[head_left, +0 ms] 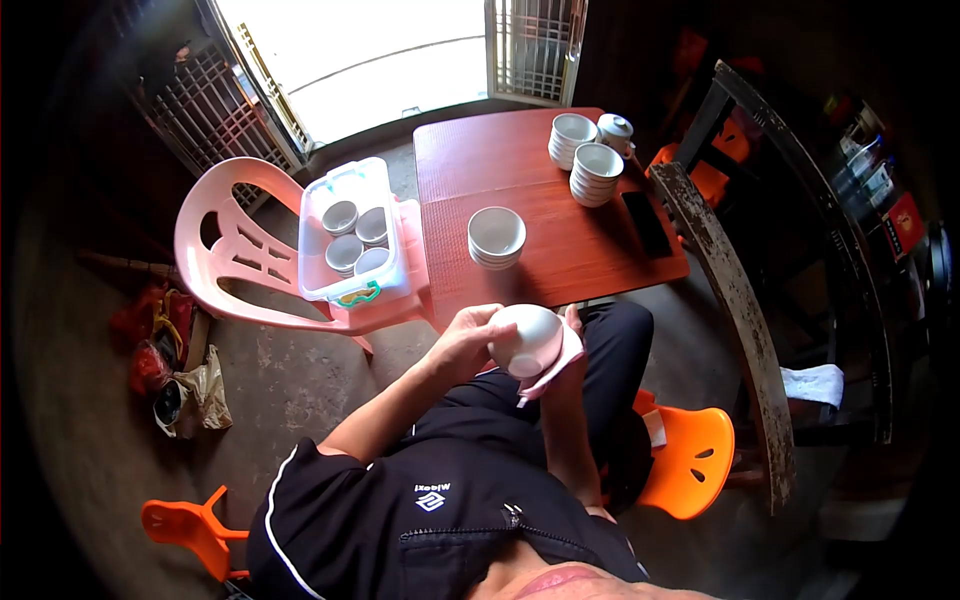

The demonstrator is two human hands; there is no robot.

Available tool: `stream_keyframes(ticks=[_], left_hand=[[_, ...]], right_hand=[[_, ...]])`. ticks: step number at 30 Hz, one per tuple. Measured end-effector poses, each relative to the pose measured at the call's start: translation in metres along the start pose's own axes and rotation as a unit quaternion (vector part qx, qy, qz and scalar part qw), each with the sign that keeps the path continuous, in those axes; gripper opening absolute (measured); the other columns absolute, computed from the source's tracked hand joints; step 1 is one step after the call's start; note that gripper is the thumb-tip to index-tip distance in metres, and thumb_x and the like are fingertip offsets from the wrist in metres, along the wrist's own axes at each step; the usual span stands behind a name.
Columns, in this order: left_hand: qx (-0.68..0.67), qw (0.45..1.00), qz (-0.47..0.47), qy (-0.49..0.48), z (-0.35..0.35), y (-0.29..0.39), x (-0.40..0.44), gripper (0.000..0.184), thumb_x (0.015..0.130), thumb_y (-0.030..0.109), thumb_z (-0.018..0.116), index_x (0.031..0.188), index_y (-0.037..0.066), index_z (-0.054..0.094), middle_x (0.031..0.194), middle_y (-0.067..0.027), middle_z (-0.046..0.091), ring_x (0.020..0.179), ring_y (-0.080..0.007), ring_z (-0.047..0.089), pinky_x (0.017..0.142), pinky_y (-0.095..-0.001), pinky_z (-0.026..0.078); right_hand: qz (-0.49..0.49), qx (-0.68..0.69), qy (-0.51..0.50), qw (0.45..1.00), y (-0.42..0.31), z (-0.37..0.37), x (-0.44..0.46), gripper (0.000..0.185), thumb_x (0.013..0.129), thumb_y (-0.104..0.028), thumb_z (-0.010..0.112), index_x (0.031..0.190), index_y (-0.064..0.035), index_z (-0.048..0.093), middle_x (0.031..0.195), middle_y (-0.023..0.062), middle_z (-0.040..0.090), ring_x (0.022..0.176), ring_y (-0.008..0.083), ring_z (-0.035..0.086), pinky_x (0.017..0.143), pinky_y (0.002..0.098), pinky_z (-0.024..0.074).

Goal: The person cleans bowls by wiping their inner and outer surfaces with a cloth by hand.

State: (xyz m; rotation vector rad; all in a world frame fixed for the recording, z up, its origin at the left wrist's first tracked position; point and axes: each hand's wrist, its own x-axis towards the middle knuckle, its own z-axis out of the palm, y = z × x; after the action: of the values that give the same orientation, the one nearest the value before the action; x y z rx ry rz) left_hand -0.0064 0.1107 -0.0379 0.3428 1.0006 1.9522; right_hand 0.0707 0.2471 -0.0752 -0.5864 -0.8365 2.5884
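A white bowl point(530, 338) is held tilted over the person's lap, its round foot showing toward the body. My left hand point(468, 338) grips the bowl's left side with the fingers at its edge. On the right, my right hand point(570, 365) is closed around a pink cloth point(556, 372) pressed against the bowl. Just beyond the hands, a short stack of white bowls point(497, 238) stands on the red-brown table point(450, 180).
Two taller bowl stacks point(573, 140) point(596, 174), a lidded pot point(615, 130) and a dark flat object point(647, 225) are on the table. A clear bin point(347, 190) with several bowls rests on a pink chair point(200, 235). A wooden bench point(725, 300) stands right.
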Motion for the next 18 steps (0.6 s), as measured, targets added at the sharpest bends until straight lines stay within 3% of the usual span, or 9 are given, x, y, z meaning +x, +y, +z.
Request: stream_keyframes(ticks=[1, 3, 7, 11, 12, 14, 15, 17, 18], left_hand=[[-0.017, 1.0, 0.002, 0.016, 0.007, -0.002, 0.005, 0.02, 0.085, 0.019, 0.068, 0.096, 0.005, 0.058, 0.089, -0.0038, 0.062, 0.078, -0.0135, 0.061, 0.074, -0.0302, 0.052], [0.042, 0.994, 0.049, 0.088, 0.027, -0.006, 0.012, 0.025, 0.091, 0.021, 0.06, 0.111, 0.009, 0.051, 0.096, -0.0034, 0.058, 0.092, -0.0137, 0.058, 0.077, -0.0291, 0.051], [0.288, 0.933, 0.202, 0.079, 0.024, -0.027, 0.016, 0.034, 0.091, 0.016, 0.058, 0.122, 0.007, 0.047, 0.104, -0.0083, 0.058, 0.099, -0.0142, 0.055, 0.085, -0.0261, 0.045], [0.081, 0.993, 0.087, 0.021, 0.024, -0.004, 0.006, 0.035, 0.094, 0.03, 0.045, 0.122, 0.008, 0.049, 0.107, -0.0105, 0.06, 0.096, -0.0196, 0.06, 0.084, -0.0348, 0.05], [-0.008, 0.999, 0.035, 0.023, 0.016, -0.002, 0.004, 0.039, 0.093, 0.033, 0.044, 0.121, 0.006, 0.049, 0.107, -0.0133, 0.061, 0.095, -0.0224, 0.062, 0.085, -0.036, 0.051], [-0.136, 0.987, -0.069, 0.046, -0.007, -0.003, 0.005, 0.049, 0.091, 0.038, 0.044, 0.117, -0.002, 0.053, 0.103, -0.0211, 0.064, 0.089, -0.0293, 0.066, 0.085, -0.0385, 0.053], [-0.117, 0.989, -0.049, 0.077, -0.007, 0.001, 0.005, 0.04, 0.089, 0.039, 0.051, 0.106, 0.003, 0.058, 0.089, -0.0112, 0.065, 0.078, -0.0222, 0.063, 0.075, -0.0324, 0.051], [-0.063, 0.994, 0.023, 0.081, -0.027, -0.005, 0.006, 0.038, 0.088, 0.038, 0.052, 0.103, 0.004, 0.059, 0.088, -0.0111, 0.065, 0.079, -0.0223, 0.063, 0.075, -0.0321, 0.051], [-0.101, 0.989, 0.02, 0.103, -0.028, -0.005, 0.004, 0.035, 0.088, 0.036, 0.052, 0.1, 0.004, 0.06, 0.088, -0.0108, 0.065, 0.077, -0.0216, 0.063, 0.076, -0.0315, 0.051]], right_hand=[[0.045, 0.077, -0.002, 0.996, 0.005, -0.006, 0.001, 0.044, 0.099, -0.045, 0.037, 0.089, -0.0049, 0.054, 0.073, 0.0051, 0.058, 0.057, 0.0147, 0.057, 0.053, 0.0255, 0.0489], [0.078, 0.018, -0.076, 0.994, -0.005, -0.019, -0.003, 0.068, 0.095, -0.061, 0.022, 0.101, 0.0001, 0.053, 0.076, 0.0114, 0.061, 0.055, 0.0191, 0.06, 0.045, 0.0289, 0.0489], [-0.037, -0.06, -0.026, 0.997, -0.004, -0.013, -0.018, 0.057, 0.095, -0.054, 0.034, 0.105, -0.0014, 0.053, 0.081, 0.0112, 0.061, 0.061, 0.0183, 0.06, 0.049, 0.0278, 0.0488], [-0.224, -0.222, -0.186, 0.931, 0.023, 0.01, -0.047, 0.033, 0.091, -0.032, 0.058, 0.105, -0.0025, 0.052, 0.085, 0.0048, 0.059, 0.07, 0.0109, 0.059, 0.058, 0.0238, 0.0474], [-0.206, -0.285, -0.174, 0.92, 0.034, 0.016, -0.049, 0.034, 0.088, -0.028, 0.062, 0.105, 0.0001, 0.054, 0.093, 0.0117, 0.057, 0.078, 0.0195, 0.058, 0.065, 0.0306, 0.0474], [-0.459, -0.487, -0.156, 0.727, 0.03, 0.032, -0.048, 0.031, 0.08, -0.022, 0.067, 0.099, 0.0015, 0.057, 0.098, 0.0196, 0.056, 0.089, 0.0357, 0.056, 0.075, 0.0439, 0.0443], [-0.425, -0.504, -0.177, 0.731, 0.016, 0.046, -0.058, 0.03, 0.078, -0.016, 0.066, 0.101, 0.001, 0.058, 0.1, 0.0223, 0.055, 0.095, 0.0409, 0.05, 0.081, 0.0493, 0.0396], [-0.461, -0.656, -0.165, 0.575, 0.014, 0.044, -0.062, 0.025, 0.077, -0.011, 0.065, 0.098, 0.0011, 0.059, 0.095, 0.0208, 0.055, 0.089, 0.0401, 0.05, 0.077, 0.0494, 0.0396], [-0.428, -0.656, -0.182, 0.595, 0.017, 0.042, -0.061, 0.026, 0.078, -0.012, 0.064, 0.1, 0.0013, 0.06, 0.098, 0.0212, 0.056, 0.09, 0.0401, 0.052, 0.078, 0.0488, 0.0406]])
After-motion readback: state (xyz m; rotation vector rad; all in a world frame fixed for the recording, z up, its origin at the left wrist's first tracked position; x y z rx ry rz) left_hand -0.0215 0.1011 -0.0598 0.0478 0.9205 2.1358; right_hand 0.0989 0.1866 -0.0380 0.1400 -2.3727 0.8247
